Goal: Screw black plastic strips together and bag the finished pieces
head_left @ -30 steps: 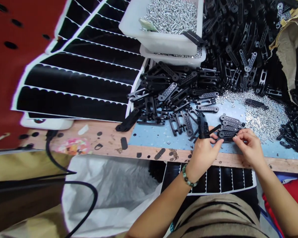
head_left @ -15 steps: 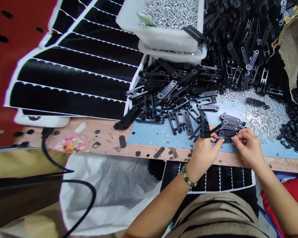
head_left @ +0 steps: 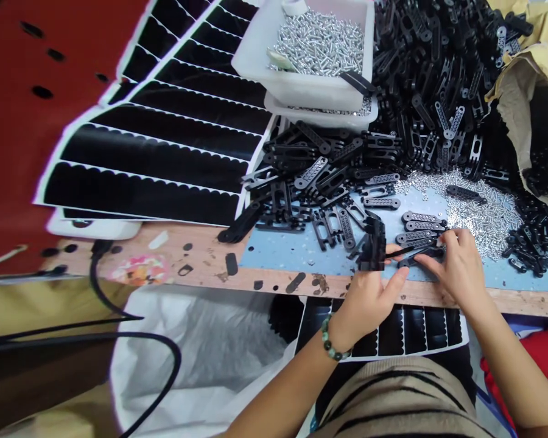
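Observation:
My left hand, with a beaded bracelet at the wrist, is closed around a bunch of black plastic parts that stands up from the fist. A thin black strip reaches from its fingers toward the right. My right hand is closed at the fingertips on a black plastic link, partly hidden by the thumb and fingers. Just beyond the hands, several black perforated links lie side by side on the blue mat. A heap of silver screws spreads beside my right hand.
Black links are piled behind the mat. A white tub of screws stands on another container. Sheets of black strips lie at left. Small black pieces and a torn paper bag are at right.
The view has shifted slightly. My right hand has moved in over the row of links, its fingers now on a link there. The left hand still holds its bunch, slightly lower.

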`<action>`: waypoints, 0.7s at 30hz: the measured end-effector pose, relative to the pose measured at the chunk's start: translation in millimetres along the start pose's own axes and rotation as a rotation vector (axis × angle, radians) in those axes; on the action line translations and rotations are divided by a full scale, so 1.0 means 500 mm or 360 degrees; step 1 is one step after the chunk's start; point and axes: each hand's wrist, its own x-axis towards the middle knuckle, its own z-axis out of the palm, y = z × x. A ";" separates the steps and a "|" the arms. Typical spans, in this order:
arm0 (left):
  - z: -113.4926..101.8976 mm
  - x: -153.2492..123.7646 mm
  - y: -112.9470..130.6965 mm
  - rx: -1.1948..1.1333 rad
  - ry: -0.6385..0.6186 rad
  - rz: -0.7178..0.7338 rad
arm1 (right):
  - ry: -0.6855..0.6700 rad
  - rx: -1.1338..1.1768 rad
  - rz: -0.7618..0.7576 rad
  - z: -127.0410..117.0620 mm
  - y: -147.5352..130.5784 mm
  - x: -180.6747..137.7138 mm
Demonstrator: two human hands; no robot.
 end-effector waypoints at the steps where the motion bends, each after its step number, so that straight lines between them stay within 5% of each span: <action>1: 0.003 0.001 0.003 0.0016 -0.0041 0.0025 | 0.0023 0.0030 0.0012 0.002 0.005 -0.001; 7: 0.006 0.012 0.016 -0.0104 -0.0170 0.0004 | 0.0219 0.0701 -0.0158 -0.011 -0.004 -0.007; 11: -0.005 0.003 0.016 -0.0270 -0.0337 -0.0065 | 0.0072 0.1158 -0.0338 -0.035 -0.034 -0.004; 17: -0.018 -0.015 -0.004 -0.0013 0.0074 0.0248 | 0.0006 0.1546 0.0191 -0.042 0.002 0.029; 21: -0.018 -0.006 -0.027 0.0469 -0.0030 0.0647 | -0.0288 0.1550 0.0249 -0.018 0.023 0.060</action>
